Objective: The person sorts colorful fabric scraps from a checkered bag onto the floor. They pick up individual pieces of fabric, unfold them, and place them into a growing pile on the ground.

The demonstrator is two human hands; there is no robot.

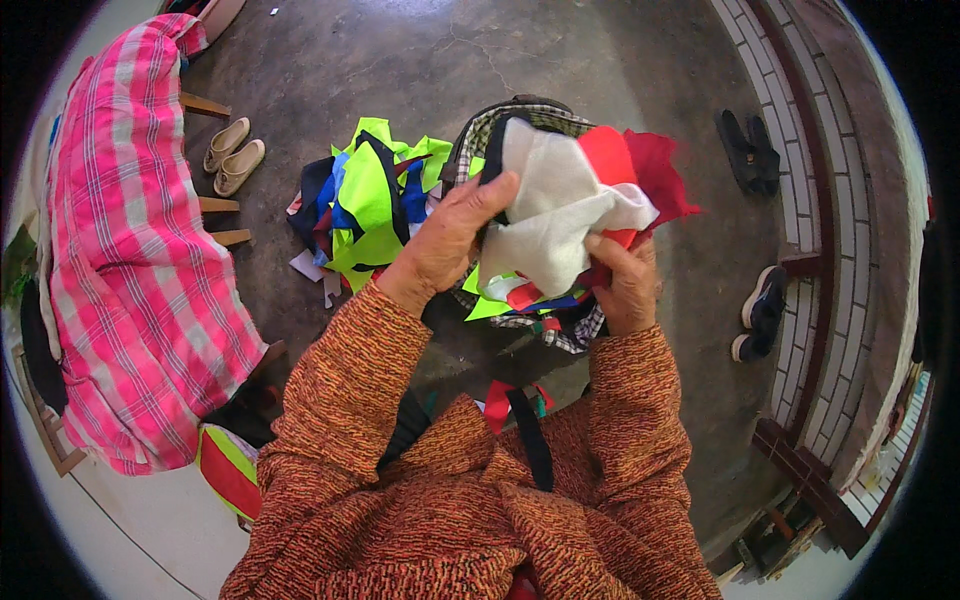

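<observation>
Orange-flecked jacket (pixel 410 530); left hand (pixel 448 238) and right hand (pixel 628 285) — fingers pinching white cloth (pixel 550 185); likely light, soft, limp — best held by edges.

From my distant seat, I am scanning this head view and finding no text, label, brand, number or sign that I can read.
</observation>
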